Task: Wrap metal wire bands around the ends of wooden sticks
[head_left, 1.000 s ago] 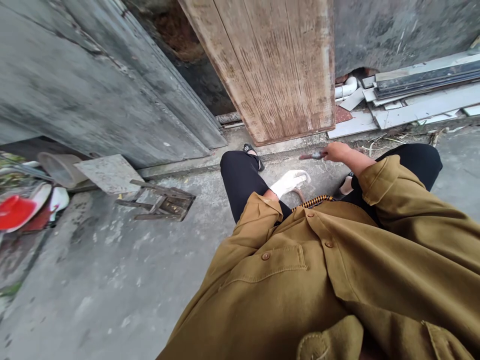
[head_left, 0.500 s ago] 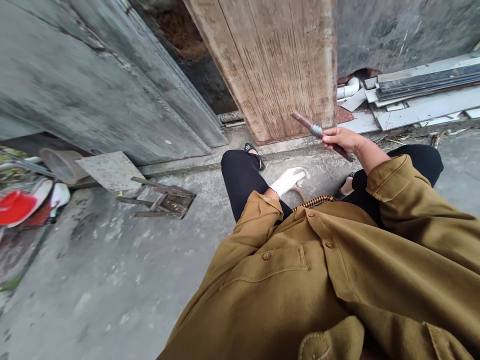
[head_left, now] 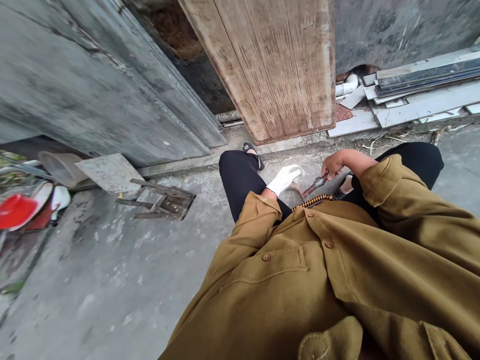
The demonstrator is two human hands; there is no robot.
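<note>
In my bare right hand [head_left: 333, 164], a brown rod [head_left: 309, 190] is gripped; a band of grey wire [head_left: 320, 181] wraps round it near my fingers. The rod slants down to the left, its lower end by my waist. My left hand [head_left: 285, 179] wears a white glove and hangs between my knees with its fingers curled. What lies inside those fingers is hidden. Just below the glove shows a curved brown piece [head_left: 297, 188], close to the rod's end; I cannot tell whether they touch.
A wooden panel [head_left: 277, 75] leans on the wall ahead. White boards [head_left: 412, 107] and a white pipe elbow [head_left: 348, 86] lie to its right. On the left, a small wooden stool [head_left: 165, 200] rests on the concrete, near a pale square board [head_left: 109, 172] and a red object [head_left: 17, 211].
My right hand has brought the rod down from in front of the wooden panel towards my waist, tilting its far end downward. The gloved left hand has stayed almost in place.
</note>
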